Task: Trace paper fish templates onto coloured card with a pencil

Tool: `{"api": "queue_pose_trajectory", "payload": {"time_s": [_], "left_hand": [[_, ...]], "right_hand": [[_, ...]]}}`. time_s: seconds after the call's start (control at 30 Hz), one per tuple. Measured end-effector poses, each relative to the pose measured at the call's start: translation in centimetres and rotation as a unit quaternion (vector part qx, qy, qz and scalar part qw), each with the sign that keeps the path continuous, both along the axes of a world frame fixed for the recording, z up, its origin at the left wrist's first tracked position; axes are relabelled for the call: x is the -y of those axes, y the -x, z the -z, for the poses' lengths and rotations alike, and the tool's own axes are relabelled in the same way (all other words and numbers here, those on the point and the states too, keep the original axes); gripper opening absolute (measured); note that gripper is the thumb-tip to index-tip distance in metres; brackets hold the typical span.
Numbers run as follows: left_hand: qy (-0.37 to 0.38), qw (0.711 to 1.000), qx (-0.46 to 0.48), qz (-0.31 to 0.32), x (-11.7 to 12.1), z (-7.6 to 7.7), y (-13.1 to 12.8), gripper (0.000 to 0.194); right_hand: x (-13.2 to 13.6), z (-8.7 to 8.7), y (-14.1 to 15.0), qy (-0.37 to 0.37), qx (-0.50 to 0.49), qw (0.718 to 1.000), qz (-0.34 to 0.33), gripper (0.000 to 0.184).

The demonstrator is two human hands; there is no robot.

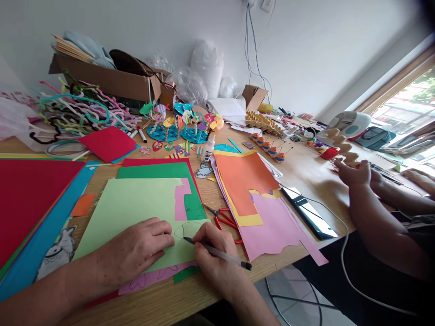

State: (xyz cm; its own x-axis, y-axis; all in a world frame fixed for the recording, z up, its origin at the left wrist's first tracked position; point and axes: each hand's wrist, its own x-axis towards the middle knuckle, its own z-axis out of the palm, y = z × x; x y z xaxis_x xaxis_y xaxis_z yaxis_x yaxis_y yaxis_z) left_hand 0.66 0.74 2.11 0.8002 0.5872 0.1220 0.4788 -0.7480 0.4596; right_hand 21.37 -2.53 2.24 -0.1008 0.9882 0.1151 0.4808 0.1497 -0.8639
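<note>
Pen (222, 254): in the right hand (215, 269), pinched between thumb and fingers close to the writing end; back end slants out past the hand.
Pen tip: at the lower line of the drawn outline (185, 228); I can't confirm contact.
Outline: pointed oval, curved line inside its left end; right end runs toward the fingers, partly hidden from me.
Progress: I'd call the drawing partway. Upper and left lines are down, right end unclear; paper around it is uncut there.
Light green sheet (142, 203): flat under both hands, one corner cut away, pink paper (180, 203) showing in the gap.
Left hand (146, 242): lies on the sheet left of the outline, fingers loosely curled side by side, pinching nothing I can see.
Under the sheet: dark green paper (154, 170); pink edge nearest me carries more drawn shapes.
Right of the hand: red-handled pliers (226, 218), orange paper (243, 181), phone (307, 213).
Beyond: glue bottle (208, 150), patterned cutouts, two blue bases bearing colourful pieces.
Back left: pipe cleaners (84, 108), cardboard box (112, 86).
Far right: co-worker's hand (355, 174) at a wavy tan piece (341, 145).
</note>
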Motion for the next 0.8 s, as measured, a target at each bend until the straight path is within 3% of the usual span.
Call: {"api": "queue_pose_trajectory", "payload": {"time_s": [0.37,0.8], "left_hand": [[-0.019,1.000,0.017,-0.018,0.16,0.60,0.09,0.031],[-0.032,0.999,-0.011,-0.006,0.18,-0.12,-0.12,0.034]], "right_hand": [[-0.12,0.42,0.17,-0.011,-0.001,1.000,-0.003,0.009],[-0.10,0.67,0.19,-0.012,0.009,1.000,-0.019,0.011]]}}
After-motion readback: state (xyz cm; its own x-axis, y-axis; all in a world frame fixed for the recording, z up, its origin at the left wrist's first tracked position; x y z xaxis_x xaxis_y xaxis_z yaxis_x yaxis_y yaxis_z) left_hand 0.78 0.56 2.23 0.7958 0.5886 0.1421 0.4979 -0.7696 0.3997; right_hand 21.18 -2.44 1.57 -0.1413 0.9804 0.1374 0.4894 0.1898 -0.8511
